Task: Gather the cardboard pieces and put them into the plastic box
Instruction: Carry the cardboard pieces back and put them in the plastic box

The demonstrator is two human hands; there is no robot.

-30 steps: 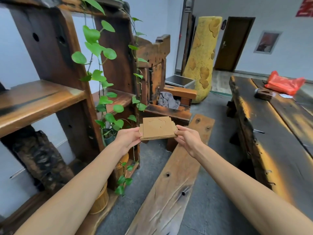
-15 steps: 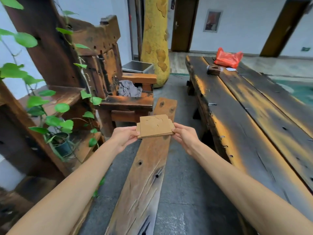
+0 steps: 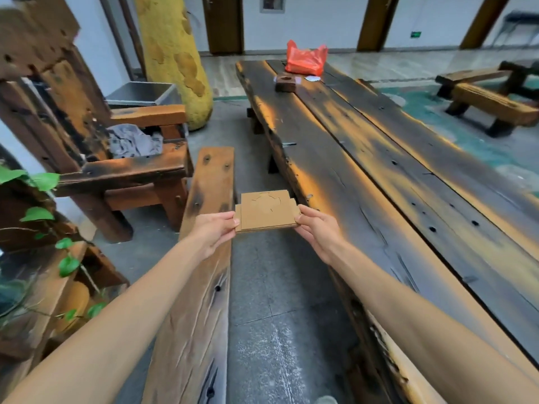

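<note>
A flat stack of brown cardboard pieces point(image 3: 267, 209) is held level in front of me, above the gap between a bench and a long table. My left hand point(image 3: 214, 230) grips the stack's left edge and my right hand point(image 3: 316, 228) grips its right edge. The top piece shows faint cut lines. No plastic box can be seen in this view.
A long dark wooden table point(image 3: 379, 182) runs along the right, with a red plastic bag point(image 3: 304, 58) and a small wooden block point(image 3: 285, 83) at its far end. A wooden bench point(image 3: 204, 258) lies below my left arm. A wooden chair point(image 3: 122, 158) with grey cloth stands left.
The view has swung right, from the plant shelf toward the long table. Both hands kept hold of the cardboard stack and carried it along.
</note>
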